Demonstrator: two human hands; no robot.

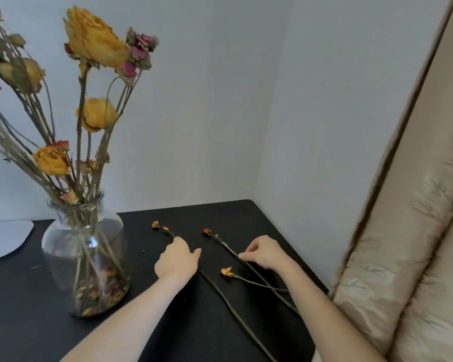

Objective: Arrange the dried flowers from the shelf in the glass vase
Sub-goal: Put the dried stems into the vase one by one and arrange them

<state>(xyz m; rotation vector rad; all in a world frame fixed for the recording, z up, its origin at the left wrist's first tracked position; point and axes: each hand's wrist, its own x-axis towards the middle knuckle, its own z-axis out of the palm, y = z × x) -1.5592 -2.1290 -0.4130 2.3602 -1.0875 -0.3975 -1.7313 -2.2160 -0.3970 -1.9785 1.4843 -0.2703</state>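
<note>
A clear glass vase stands at the left of the black shelf top, holding several dried yellow and purple flowers. Three thin dried stems lie flat to its right. My left hand rests curled over the long stem whose small orange buds point away from me. My right hand pinches the middle stem between thumb and fingers. A shorter stem with a yellow bud lies between my forearms.
A white flat object lies at the far left behind the vase. Pale walls meet in a corner behind the shelf. A beige padded panel rises along the right edge. Petal crumbs fill the vase bottom.
</note>
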